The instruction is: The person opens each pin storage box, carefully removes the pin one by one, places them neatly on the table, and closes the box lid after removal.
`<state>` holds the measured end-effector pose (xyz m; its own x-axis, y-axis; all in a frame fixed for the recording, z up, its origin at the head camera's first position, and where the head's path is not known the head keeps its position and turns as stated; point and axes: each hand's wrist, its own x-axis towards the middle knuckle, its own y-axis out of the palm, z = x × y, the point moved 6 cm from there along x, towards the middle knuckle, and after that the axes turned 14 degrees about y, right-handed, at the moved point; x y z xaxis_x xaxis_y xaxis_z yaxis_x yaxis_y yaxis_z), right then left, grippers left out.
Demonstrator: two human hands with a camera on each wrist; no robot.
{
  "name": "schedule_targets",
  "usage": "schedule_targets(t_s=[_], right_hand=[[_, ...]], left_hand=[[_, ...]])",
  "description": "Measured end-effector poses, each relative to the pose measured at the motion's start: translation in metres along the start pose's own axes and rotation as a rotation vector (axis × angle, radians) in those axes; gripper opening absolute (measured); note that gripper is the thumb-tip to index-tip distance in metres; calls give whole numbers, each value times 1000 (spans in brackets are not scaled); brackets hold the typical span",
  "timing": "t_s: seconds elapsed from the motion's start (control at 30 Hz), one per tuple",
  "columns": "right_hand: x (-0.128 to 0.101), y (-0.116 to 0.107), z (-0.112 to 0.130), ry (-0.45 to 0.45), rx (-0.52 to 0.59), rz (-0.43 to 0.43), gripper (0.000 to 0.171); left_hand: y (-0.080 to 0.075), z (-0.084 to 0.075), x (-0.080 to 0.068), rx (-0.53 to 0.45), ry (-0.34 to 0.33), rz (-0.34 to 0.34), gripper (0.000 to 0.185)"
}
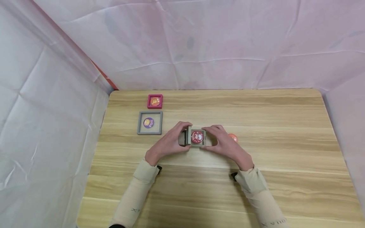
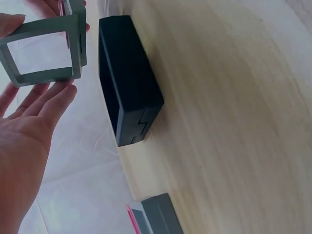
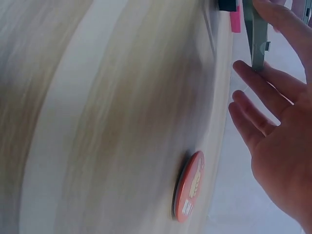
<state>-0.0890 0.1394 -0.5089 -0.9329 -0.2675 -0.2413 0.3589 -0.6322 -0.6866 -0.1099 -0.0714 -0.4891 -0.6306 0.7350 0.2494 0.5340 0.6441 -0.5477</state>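
Note:
My left hand (image 1: 170, 141) pinches one half of a small grey-green display frame (image 1: 189, 135) between thumb and fingers, holding it tilted up. In my right hand (image 1: 223, 142) is the frame's other half, gripped by its edges. A round red badge (image 1: 197, 136) with a white figure lies against this right half. In the left wrist view the open window of one half (image 2: 73, 48) stands at an angle to the other; whether the halves are joined I cannot tell. A dark frame (image 2: 130, 78) stands on the table beneath my left hand.
An orange-red round badge (image 1: 233, 137) lies on the wooden table (image 1: 256, 110) beside my right hand. At the left are a grey frame (image 1: 138, 123) holding a purple badge (image 1: 148, 122) and a pink frame (image 1: 148, 101) holding an orange badge (image 1: 155, 101). Pale cloth (image 1: 199, 72) hangs behind.

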Motion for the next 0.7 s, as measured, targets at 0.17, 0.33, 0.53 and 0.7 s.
schedule_targets(t_s=[0.17, 0.33, 0.53, 0.7], right_hand=[[-1, -1, -4, 6, -77, -10, 78], [1, 1, -6, 2, -150, -14, 80], [4, 3, -2, 5, -202, -31, 82], [6, 6, 1, 21, -238, -35, 84]], left_hand=[[3, 5, -1, -60, -38, -6, 85], [5, 11, -3, -122, -85, 1, 85], [9, 15, -4, -110, -90, 15, 84], [10, 15, -3, -62, -85, 27, 82]])
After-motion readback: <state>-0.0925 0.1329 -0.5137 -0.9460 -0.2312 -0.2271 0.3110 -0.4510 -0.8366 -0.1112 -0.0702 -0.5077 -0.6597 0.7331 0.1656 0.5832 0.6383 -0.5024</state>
